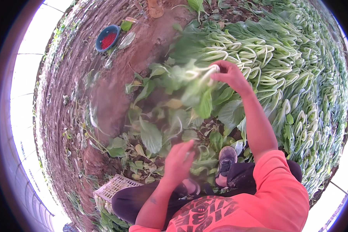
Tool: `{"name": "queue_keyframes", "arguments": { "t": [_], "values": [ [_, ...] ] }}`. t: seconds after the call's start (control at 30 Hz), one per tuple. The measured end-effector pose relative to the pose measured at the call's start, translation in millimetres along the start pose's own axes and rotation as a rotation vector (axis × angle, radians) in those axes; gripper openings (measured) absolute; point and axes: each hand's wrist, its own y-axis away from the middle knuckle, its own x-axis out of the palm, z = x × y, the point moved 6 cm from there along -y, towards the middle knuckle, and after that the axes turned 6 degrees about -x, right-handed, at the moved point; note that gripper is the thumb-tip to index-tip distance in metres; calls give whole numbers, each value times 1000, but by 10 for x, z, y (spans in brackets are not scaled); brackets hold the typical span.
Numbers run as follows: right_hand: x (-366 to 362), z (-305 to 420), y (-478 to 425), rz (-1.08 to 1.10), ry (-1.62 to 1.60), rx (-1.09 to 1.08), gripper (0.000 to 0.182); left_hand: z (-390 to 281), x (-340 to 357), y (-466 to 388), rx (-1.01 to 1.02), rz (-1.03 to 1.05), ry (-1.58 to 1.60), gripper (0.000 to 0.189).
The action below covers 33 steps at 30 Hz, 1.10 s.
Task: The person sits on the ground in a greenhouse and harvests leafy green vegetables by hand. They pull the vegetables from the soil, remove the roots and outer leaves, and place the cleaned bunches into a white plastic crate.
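My right hand (226,74) is shut on the pale stalk end of a bunch of leafy greens (200,82). Its leaves hang to the left and downward, blurred by motion. Lower in the view, in front of my lap, my left hand (178,162) is blurred, its thumb apart from the fingers and nothing visible in it. Beneath both hands lie loose and trampled leaves (150,136) on the soil, some of them yellowed. To the right of my right hand, many cut greens with pale stalks (249,55) lie in dense overlapping rows.
A blue bowl (98,43) holding thin red pieces stands on bare soil (104,101) at upper left. Near it lie a small handled tool (136,21) and a wooden post or stump (155,8). A white plastic crate (116,187) sits beside my left knee, with greens (113,219) below it.
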Motion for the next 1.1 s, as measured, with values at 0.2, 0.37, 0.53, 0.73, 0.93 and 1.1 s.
{"name": "queue_keyframes", "arguments": {
  "t": [0.2, 0.37, 0.53, 0.73, 0.93, 1.1],
  "values": [
    [1102, 861, 616, 697, 372, -215, 38, -83, -161, -56, -111, -42, 67, 90],
    [1814, 767, 885, 866, 254, -169, 36, 346, -42, 125, -349, -228, 402, 95],
    [1158, -134, 333, 370, 342, -6, 26, 179, -310, 85, -359, -30, 1002, 77],
    [1415, -1254, 996, 1183, 1144, 203, 30, 136, -548, 218, -266, 227, 1177, 87],
    [1232, -1615, 1525, 960, 1317, -443, 25, 170, -606, 210, -283, 81, 1206, 87],
    [1177, -1040, 1249, 848, 1076, -208, 32, 209, -617, 269, -377, 1, 987, 72]
  ]
}}
